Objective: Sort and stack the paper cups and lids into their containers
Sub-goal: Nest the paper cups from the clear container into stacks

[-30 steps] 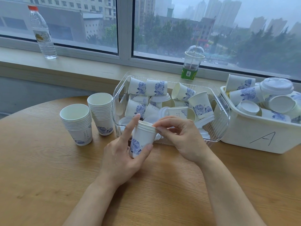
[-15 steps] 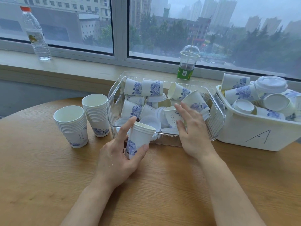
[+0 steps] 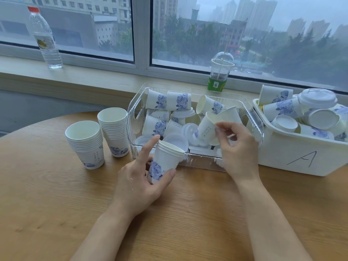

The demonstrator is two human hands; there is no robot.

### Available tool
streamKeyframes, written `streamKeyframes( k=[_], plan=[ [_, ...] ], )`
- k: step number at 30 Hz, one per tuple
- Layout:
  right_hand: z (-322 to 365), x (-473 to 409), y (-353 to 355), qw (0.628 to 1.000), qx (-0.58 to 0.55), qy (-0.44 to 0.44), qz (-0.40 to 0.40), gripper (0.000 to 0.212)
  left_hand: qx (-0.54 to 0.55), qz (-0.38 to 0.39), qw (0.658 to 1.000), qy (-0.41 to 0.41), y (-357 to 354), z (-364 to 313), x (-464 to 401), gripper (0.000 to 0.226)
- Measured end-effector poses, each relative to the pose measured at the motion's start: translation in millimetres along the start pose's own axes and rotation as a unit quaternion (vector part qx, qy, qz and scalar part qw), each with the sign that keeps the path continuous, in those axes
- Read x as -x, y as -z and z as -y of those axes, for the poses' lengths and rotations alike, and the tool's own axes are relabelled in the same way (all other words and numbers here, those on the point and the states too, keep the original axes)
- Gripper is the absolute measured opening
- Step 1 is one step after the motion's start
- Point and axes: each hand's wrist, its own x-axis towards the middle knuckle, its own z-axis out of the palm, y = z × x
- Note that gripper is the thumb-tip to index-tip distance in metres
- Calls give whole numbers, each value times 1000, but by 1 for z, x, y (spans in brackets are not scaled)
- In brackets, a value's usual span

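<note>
Fingers of left hand wrap a short nested cup stack near table front-centre; two taller stacks done at left edge. Right hand, flat & empty 0.5 s ago, now pinches a loose cup over clear bin; many cups/lids left there & in bin A.

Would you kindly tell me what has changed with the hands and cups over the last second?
The right hand left the rim of the nested cups, reached into the clear bin and now pinches a loose cup by its rim, lifting it. The left hand keeps its grip on the nested cups. The two stacks on the table and the white bin marked A stayed put.
</note>
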Motion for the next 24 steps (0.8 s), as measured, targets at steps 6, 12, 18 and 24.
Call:
streamKeyframes(
  k=[6, 12, 18, 24],
  plan=[
    [23, 2, -8, 954, -290, -64, 44, 9, -11, -15, 1000, -11, 0, -1, -1, 86],
    [23, 12, -19, 953, -266, -48, 137, 14, -16, -21, 1000, -12, 0, 0, -1, 86],
    [26, 17, -25, 945, -258, -41, 195, 18, -16, -20, 1000, -15, 0, 0, -1, 86],
    [27, 19, -25, 941, -244, -31, 232, 15, -9, -30, 999, -15, 0, -2, -2, 85]
  ],
)
